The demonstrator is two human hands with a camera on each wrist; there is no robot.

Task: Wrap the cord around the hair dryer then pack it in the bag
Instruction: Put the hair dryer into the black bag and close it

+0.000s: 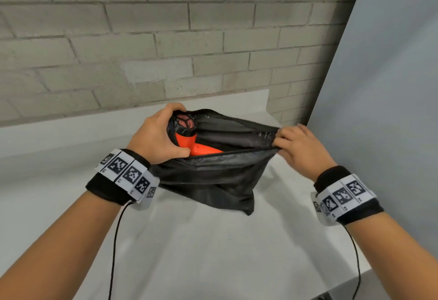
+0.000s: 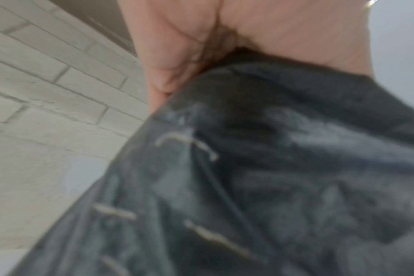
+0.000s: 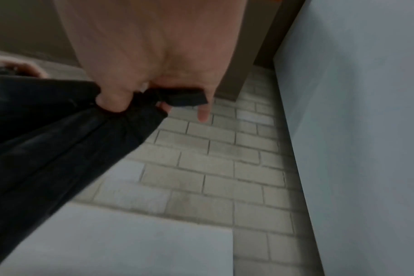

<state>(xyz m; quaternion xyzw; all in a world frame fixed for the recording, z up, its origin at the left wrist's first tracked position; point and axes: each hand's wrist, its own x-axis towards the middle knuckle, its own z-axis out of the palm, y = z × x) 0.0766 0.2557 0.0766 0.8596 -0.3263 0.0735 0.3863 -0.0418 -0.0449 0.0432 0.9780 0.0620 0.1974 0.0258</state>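
A black fabric bag (image 1: 213, 178) hangs held up over the white table (image 1: 189, 252), its mouth stretched wide. An orange hair dryer (image 1: 189, 144) lies inside, its mesh-covered end up at the left corner and most of it hidden by the fabric. The cord does not show. My left hand (image 1: 158, 136) grips the left end of the bag's rim, thumb near the dryer. My right hand (image 1: 294, 143) pinches the right end of the rim. In the right wrist view my fingers (image 3: 111, 100) bunch the black bag (image 3: 47, 140). The left wrist view is filled with blurred bag fabric (image 2: 272, 186).
A pale brick wall (image 1: 166, 50) stands right behind the table. A grey-blue panel (image 1: 391, 86) closes off the right side. Black cables (image 1: 115, 252) hang from both wristbands. The table's right edge (image 1: 350, 247) lies near my right forearm.
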